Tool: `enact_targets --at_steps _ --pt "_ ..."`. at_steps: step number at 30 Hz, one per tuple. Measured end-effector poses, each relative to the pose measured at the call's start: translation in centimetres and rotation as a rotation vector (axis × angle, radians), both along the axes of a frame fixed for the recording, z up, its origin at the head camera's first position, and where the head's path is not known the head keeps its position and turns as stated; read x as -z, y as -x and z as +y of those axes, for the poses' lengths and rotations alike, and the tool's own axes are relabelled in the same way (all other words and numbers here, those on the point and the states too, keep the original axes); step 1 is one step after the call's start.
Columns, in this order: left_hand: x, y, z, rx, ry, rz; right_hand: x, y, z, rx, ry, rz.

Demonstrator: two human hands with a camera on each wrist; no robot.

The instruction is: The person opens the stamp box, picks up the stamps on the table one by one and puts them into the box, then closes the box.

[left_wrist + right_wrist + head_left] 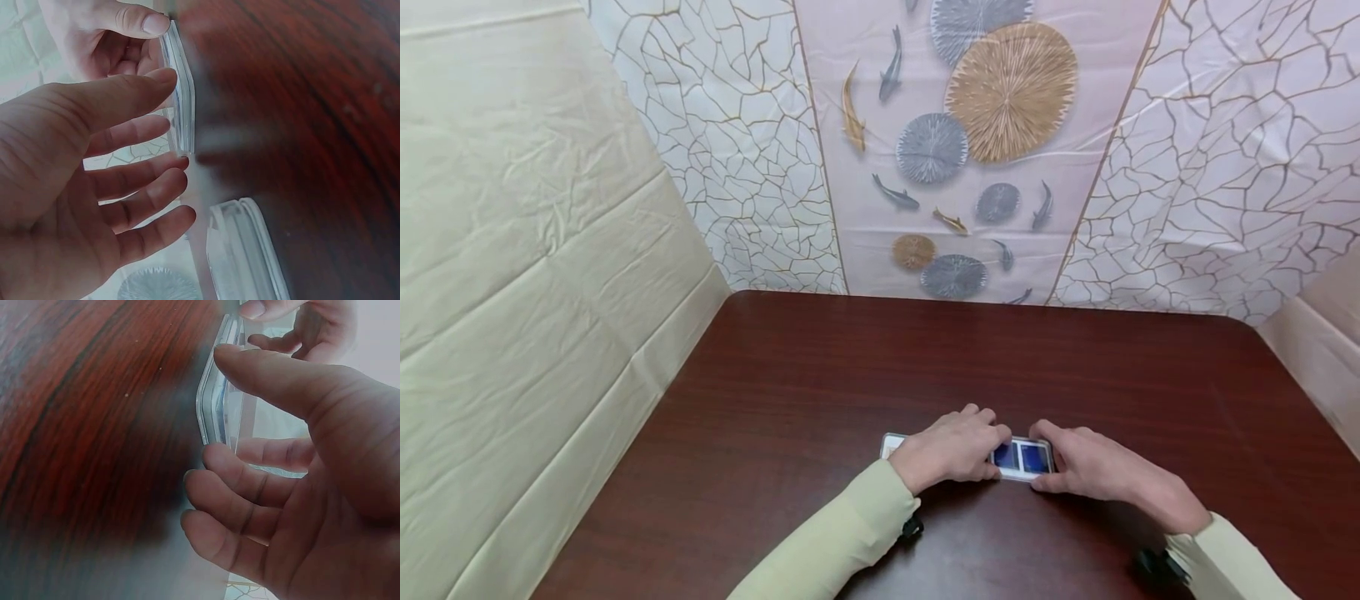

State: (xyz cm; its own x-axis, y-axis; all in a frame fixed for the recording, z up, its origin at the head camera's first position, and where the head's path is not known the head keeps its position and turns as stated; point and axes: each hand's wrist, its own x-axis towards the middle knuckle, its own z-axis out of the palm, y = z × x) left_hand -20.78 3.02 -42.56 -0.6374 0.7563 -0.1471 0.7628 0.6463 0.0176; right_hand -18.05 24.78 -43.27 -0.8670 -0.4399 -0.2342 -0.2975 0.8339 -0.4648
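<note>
A flat clear plastic case with blue squares inside (1034, 458) lies on the dark wood table between both hands. My left hand (958, 442) is over its left end, thumb at the near edge and fingers along the far edge. At the right end my right hand (1093, 467) pinches the case between thumb and fingers. Seen edge-on in the right wrist view, the clear case (215, 394) sits between that thumb and the fingertips. A second clear case (247, 250) lies beyond my left hand's fingers; the head view shows only its left end, the rest hidden by the hand.
The reddish-brown table (820, 358) has rounded far corners. Behind it hangs a patterned cloth (760, 150) with fish and round leaf shapes. A plain cream cloth (550, 292) borders the left side. Dark wrist straps (912, 527) show at the sleeves.
</note>
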Motion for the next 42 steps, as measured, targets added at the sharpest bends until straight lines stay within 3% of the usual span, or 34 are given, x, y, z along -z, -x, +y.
enact_targets --at_steps 14,25,33,42 --pt "0.1 -0.2 0.2 0.005 -0.001 0.002 0.0 0.0 0.2 0.015 -0.009 -0.018" --pt "0.0 -0.2 -0.3 0.003 -0.022 -0.026 0.0 0.0 0.5 -0.026 0.006 0.015" --pt "-0.9 1.3 -2.2 -0.009 -0.038 -0.028 -0.8 0.9 1.5 -0.027 0.027 0.045" --pt "-2.9 3.5 -4.8 -0.038 -0.012 -0.024 -2.9 3.5 3.7 0.031 -0.025 0.143"
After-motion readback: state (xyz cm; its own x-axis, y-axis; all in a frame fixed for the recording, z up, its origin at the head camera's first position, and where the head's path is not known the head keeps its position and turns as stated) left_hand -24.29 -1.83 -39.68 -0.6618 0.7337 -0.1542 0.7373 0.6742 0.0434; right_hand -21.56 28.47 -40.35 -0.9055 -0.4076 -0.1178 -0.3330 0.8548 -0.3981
